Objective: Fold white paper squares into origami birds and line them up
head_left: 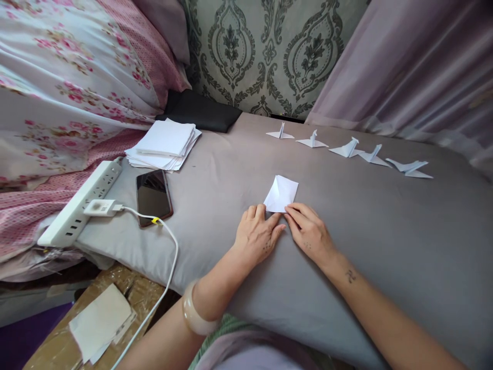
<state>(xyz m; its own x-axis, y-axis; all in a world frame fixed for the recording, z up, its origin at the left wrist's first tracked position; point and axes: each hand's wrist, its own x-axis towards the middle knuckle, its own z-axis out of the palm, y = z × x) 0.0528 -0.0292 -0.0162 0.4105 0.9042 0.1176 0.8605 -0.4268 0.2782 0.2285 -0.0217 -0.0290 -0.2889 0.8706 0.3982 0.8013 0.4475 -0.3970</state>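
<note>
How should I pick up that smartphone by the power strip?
Probably from above: the smartphone lies flat, screen up, so pinch its two long edges. Choose the half nearer the paper stack, since the white cable crosses the opposite end.

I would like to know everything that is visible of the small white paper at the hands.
The folded paper is white, looks thin, and is roughly four-sided, with creased layers. It lies nearly flat on the grey cloth. Fingers of the left hand and right hand touch its near corners; its far part is uncovered.
</note>
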